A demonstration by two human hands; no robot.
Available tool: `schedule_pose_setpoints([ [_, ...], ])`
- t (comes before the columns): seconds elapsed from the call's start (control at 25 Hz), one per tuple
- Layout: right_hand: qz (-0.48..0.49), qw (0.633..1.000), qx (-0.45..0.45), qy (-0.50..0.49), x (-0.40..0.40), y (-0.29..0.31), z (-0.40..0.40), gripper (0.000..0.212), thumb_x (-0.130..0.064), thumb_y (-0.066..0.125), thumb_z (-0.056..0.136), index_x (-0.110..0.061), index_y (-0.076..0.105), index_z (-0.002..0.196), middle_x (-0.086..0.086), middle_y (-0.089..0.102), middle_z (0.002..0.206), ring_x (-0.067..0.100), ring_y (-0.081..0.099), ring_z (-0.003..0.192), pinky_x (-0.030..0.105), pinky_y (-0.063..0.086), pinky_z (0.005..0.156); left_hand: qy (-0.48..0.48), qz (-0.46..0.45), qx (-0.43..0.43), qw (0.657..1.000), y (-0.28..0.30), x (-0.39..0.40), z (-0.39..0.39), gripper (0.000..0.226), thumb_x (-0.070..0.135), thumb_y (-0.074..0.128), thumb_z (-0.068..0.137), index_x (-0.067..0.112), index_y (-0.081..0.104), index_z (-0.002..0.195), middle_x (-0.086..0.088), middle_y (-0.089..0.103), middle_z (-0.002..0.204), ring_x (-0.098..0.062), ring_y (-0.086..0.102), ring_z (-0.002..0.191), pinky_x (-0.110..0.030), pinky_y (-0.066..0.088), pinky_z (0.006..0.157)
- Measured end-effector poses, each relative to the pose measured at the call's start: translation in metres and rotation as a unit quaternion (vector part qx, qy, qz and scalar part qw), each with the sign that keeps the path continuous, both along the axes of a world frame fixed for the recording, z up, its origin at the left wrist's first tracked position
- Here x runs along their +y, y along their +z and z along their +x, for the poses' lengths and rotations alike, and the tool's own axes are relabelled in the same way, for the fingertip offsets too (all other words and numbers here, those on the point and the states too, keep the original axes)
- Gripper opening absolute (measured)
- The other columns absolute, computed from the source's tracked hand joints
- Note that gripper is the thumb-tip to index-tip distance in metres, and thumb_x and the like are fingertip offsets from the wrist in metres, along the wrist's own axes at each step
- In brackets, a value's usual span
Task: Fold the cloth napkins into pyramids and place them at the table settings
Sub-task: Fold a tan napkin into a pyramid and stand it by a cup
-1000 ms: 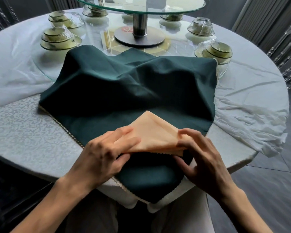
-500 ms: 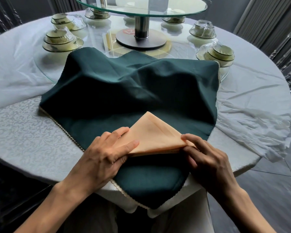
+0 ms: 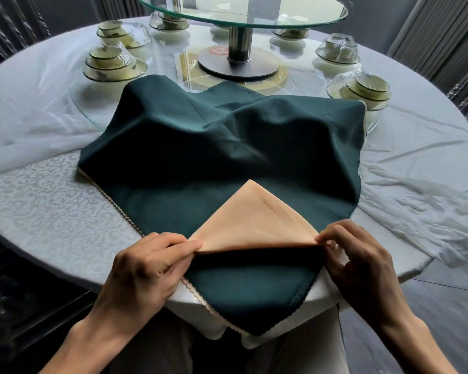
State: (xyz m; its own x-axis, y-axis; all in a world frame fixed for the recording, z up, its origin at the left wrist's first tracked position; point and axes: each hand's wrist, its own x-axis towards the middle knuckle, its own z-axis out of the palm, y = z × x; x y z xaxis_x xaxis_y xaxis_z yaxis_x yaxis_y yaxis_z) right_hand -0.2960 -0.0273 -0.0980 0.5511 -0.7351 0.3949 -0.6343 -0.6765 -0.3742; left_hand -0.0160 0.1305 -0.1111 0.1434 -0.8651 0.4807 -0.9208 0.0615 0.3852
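A peach cloth napkin (image 3: 254, 220), folded into a triangle with its tip pointing away from me, lies on a dark green cloth (image 3: 214, 147) spread over the near part of the round table. My left hand (image 3: 146, 268) pinches the triangle's left corner between thumb and fingers. My right hand (image 3: 360, 263) pinches its right corner. The near edge of the napkin is lifted slightly off the green cloth, with shadow under it.
Plastic-wrapped bowl sets (image 3: 111, 63) (image 3: 362, 90) stand around the table (image 3: 38, 201) on a glass ring. A glass turntable (image 3: 241, 12) on a metal post (image 3: 238, 39) rises at the centre. Crumpled clear plastic (image 3: 427, 211) covers the right side. Chairs stand at far right.
My left hand slid from lying flat on the napkin to pinching its left corner. My right hand shifted to the right corner. The napkin is now spread into a wider triangle.
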Motion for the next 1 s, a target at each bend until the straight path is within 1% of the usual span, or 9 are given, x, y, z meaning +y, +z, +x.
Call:
schedule_pose_setpoints([
  [0.08, 0.036, 0.999, -0.003, -0.014, 0.003, 0.006, -0.002, 0.033, 0.002, 0.071, 0.073, -0.022, 0.062, 0.092, -0.011, 0.056, 0.095, 0.016, 0.058, 0.085, 0.031, 0.045, 0.071, 0.037, 0.012, 0.025, 0.999, 0.008, 0.002, -0.002, 0.028, 0.033, 0.057, 0.087, 0.023, 0.077, 0.103, 0.012, 0.069, 0.095, -0.013, 0.065, 0.081, -0.027, 0.050, 0.069],
  [0.28, -0.010, 0.998, -0.065, 0.000, 0.028, 0.035, 0.042, 0.041, -0.017, 0.047, 0.072, -0.019, 0.064, 0.110, -0.006, 0.061, 0.121, 0.016, 0.056, 0.108, 0.029, 0.042, 0.092, 0.059, 0.028, -0.042, 0.997, 0.033, -0.027, -0.036, 0.047, 0.027, 0.044, 0.092, 0.006, 0.062, 0.130, -0.009, 0.059, 0.137, -0.025, 0.053, 0.128, -0.039, 0.036, 0.109],
  [0.4, 0.000, 0.999, 0.049, -0.010, 0.017, 0.030, 0.111, 0.047, -0.028, 0.038, 0.081, -0.012, 0.066, 0.116, 0.009, 0.064, 0.128, 0.028, 0.061, 0.114, 0.040, 0.047, 0.097, 0.028, 0.119, -0.024, 0.992, 0.025, -0.064, -0.055, 0.059, 0.027, 0.026, 0.095, 0.009, 0.038, 0.150, -0.007, 0.035, 0.157, -0.018, 0.031, 0.146, -0.032, 0.016, 0.122],
  [0.48, 0.050, 0.988, 0.144, -0.017, 0.007, 0.014, 0.133, 0.066, -0.039, 0.019, 0.087, -0.011, 0.054, 0.137, 0.012, 0.050, 0.146, 0.030, 0.050, 0.132, 0.045, 0.035, 0.110, 0.027, 0.148, -0.018, 0.988, 0.008, -0.072, -0.047, 0.062, 0.031, 0.017, 0.096, 0.015, 0.025, 0.155, -0.002, 0.024, 0.162, -0.012, 0.020, 0.149, -0.027, 0.007, 0.122],
  [0.56, 0.060, 0.975, 0.214, -0.030, 0.004, -0.007, 0.121, 0.077, -0.050, 0.001, 0.089, -0.019, 0.026, 0.154, 0.003, 0.024, 0.161, 0.025, 0.023, 0.148, 0.042, 0.009, 0.119, 0.025, 0.160, -0.063, 0.985, -0.006, -0.065, -0.033, 0.059, 0.037, 0.021, 0.099, 0.014, 0.034, 0.152, -0.002, 0.032, 0.158, -0.014, 0.028, 0.146, -0.030, 0.012, 0.121],
  [0.8, 0.113, 0.958, 0.242, -0.107, -0.007, -0.011, 0.038, 0.078, -0.060, -0.021, 0.076, -0.042, -0.010, 0.152, -0.011, -0.013, 0.163, 0.012, -0.015, 0.149, 0.034, -0.010, 0.119, 0.051, 0.207, -0.054, 0.975, -0.016, -0.035, -0.005, 0.062, 0.049, 0.008, 0.101, 0.020, 0.019, 0.155, 0.007, 0.016, 0.162, -0.001, 0.001, 0.149, -0.026, -0.003, 0.118],
  [0.88, 0.122, 0.955, 0.247, -0.113, -0.005, -0.010, 0.032, 0.079, -0.060, -0.022, 0.076, -0.043, -0.011, 0.152, -0.012, -0.016, 0.162, 0.011, -0.019, 0.148, 0.034, -0.010, 0.119, 0.082, 0.200, -0.078, 0.973, -0.004, -0.039, -0.012, 0.061, 0.045, 0.017, 0.099, 0.019, 0.040, 0.150, 0.003, 0.035, 0.157, -0.010, 0.027, 0.147, -0.031, 0.017, 0.119],
  [0.96, 0.122, 0.957, 0.237, -0.112, -0.002, -0.007, 0.035, 0.079, -0.059, -0.022, 0.075, -0.043, -0.011, 0.152, -0.012, -0.016, 0.162, 0.011, -0.019, 0.148, 0.034, -0.009, 0.120, 0.102, 0.181, -0.088, 0.974, 0.012, -0.055, -0.023, 0.049, 0.043, 0.028, 0.095, 0.023, 0.061, 0.125, 0.004, 0.058, 0.130, -0.021, 0.053, 0.122, -0.039, 0.042, 0.099],
  [1.0, 0.118, 0.957, 0.238, -0.113, -0.001, -0.008, 0.036, 0.080, -0.059, -0.023, 0.074, -0.044, -0.011, 0.152, -0.012, -0.016, 0.162, 0.011, -0.019, 0.148, 0.034, -0.008, 0.120, 0.096, 0.188, -0.075, 0.975, 0.021, -0.065, -0.026, 0.042, 0.045, 0.031, 0.094, 0.026, 0.060, 0.118, 0.008, 0.056, 0.118, -0.019, 0.052, 0.111, -0.037, 0.042, 0.092],
])
